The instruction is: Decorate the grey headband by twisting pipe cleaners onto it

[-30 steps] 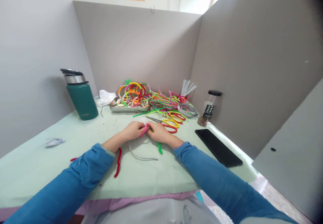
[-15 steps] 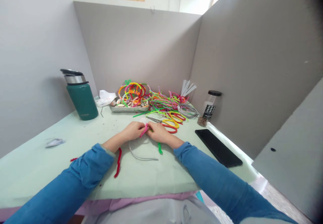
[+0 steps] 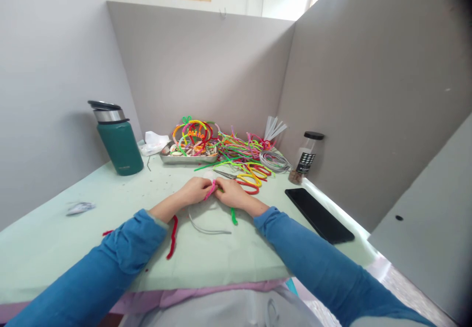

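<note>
Close together over the table, my left hand point(image 3: 196, 190) and my right hand point(image 3: 230, 193) are both closed on a pink pipe cleaner point(image 3: 210, 190), fingertips almost meeting. Part of the pink piece is hidden by the fingers. Behind the hands is a small whitish round thing point(image 3: 209, 175). Below them lies a thin grey wire point(image 3: 206, 231), bent in a curve. A short green pipe cleaner point(image 3: 233, 216) rests beside my right wrist, and a red pipe cleaner point(image 3: 172, 238) lies near my left sleeve. Scissors point(image 3: 248, 178) with yellow and red handles lie just beyond my right hand.
A metal tray point(image 3: 189, 160) of craft pieces stands at the back beside a heap of pipe cleaners point(image 3: 241, 147) and a wire coil point(image 3: 275, 162). A green bottle point(image 3: 121, 145) is at left; a jar point(image 3: 306, 157) and a black phone point(image 3: 319, 216) are at right. Grey partitions point(image 3: 202, 61) surround the table.
Almost nothing differs. The whitish round thing behind the fingers shows a little more clearly, while both hands keep their place on the pink pipe cleaner.
</note>
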`<state>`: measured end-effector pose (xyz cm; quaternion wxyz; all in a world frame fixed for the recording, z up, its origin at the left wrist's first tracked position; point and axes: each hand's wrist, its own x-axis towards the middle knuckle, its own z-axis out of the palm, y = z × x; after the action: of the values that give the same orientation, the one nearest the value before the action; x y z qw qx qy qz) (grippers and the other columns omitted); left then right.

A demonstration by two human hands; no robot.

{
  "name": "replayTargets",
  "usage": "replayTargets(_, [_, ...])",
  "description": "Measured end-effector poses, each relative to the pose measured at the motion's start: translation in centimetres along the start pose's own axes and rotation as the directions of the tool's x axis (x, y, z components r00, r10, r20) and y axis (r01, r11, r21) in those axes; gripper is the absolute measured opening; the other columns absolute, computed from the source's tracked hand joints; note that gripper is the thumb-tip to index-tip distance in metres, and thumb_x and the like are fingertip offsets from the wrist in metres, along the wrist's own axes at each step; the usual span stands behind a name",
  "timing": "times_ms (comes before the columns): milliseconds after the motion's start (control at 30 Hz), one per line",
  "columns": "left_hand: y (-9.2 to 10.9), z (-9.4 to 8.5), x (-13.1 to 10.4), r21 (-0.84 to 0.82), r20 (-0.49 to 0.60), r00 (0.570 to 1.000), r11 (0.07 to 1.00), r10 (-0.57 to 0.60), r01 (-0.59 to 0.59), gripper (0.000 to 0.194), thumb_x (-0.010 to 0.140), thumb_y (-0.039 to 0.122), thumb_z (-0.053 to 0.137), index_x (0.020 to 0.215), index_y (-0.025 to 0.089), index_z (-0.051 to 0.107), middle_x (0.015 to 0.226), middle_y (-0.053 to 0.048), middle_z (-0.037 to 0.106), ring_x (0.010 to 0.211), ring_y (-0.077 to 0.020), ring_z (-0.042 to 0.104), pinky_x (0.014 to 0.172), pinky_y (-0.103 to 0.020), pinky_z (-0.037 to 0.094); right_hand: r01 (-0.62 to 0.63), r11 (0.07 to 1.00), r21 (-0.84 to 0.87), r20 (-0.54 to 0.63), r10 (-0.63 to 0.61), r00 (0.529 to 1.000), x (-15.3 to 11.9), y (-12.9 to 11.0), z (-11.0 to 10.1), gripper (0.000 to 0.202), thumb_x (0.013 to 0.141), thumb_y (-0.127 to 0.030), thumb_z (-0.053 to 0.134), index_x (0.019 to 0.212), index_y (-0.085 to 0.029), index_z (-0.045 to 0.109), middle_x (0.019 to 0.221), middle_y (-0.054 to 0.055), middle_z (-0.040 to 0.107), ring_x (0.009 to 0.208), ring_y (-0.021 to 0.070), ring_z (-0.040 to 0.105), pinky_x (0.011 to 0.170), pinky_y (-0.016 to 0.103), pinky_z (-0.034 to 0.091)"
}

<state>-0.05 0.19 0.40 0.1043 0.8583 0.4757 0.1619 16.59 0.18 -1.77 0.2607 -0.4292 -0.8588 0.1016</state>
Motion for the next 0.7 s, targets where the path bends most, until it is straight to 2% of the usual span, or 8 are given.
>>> replayTargets(700, [0.07, -0.02, 0.06, 0.007, 0.009, 1.000, 1.000, -0.004, 0.004, 0.042, 0.084, 0.044, 0.035, 0.069, 0.015, 0.060, 0.066, -0.003, 0.062, 0.061, -0.0132, 0.048, 0.055, -0.022, 0.030, 0.000, 1.000, 0.012, 0.002, 0.000, 1.000, 0.04, -0.07, -0.01, 0.014, 0.079, -0.023, 0.049, 0.089, -0.016, 0.057, 0.083, 0.005, 0.064, 0.071, 0.0150, 0.054, 0.062, 0.023, 0.035])
